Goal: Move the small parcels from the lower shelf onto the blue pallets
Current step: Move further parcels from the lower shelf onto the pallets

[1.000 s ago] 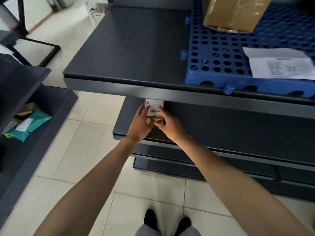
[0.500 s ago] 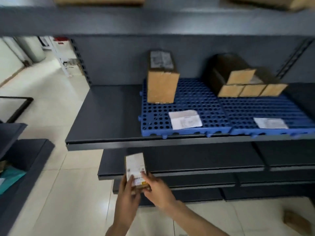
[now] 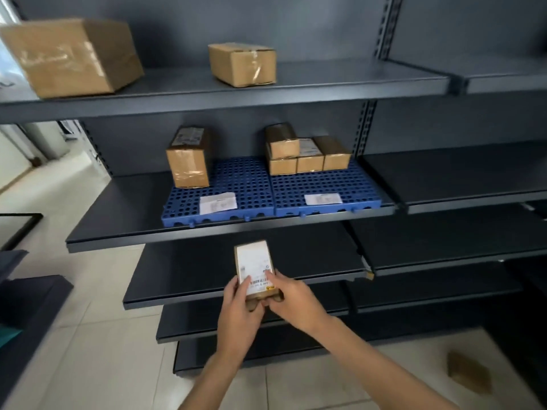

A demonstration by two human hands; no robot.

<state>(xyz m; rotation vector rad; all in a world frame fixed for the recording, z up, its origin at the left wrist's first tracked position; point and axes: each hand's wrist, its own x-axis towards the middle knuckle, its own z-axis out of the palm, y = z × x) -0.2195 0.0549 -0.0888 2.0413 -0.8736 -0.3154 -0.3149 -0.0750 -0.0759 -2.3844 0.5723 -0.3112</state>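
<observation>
In front of the lower shelves, the left grip (image 3: 239, 309) and the right grip (image 3: 293, 300) both hold the small parcel (image 3: 254, 261) by its near end. It looks light and stiff (cardboard, I think), so the long sides are the best hold. Above, the blue pallets (image 3: 245, 184) carry a tall box (image 3: 188, 167) and four small boxes (image 3: 307, 156); the shelf edge (image 3: 207, 232) and the paper slips (image 3: 217, 202) could be in the way.

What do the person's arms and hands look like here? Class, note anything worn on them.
Both hands are bare: the left hand and right hand wear no gloves, and no ring shows on the fingers. The left forearm and right forearm are uncovered down to the picture's edge, with no sleeve, watch or band in view.
</observation>
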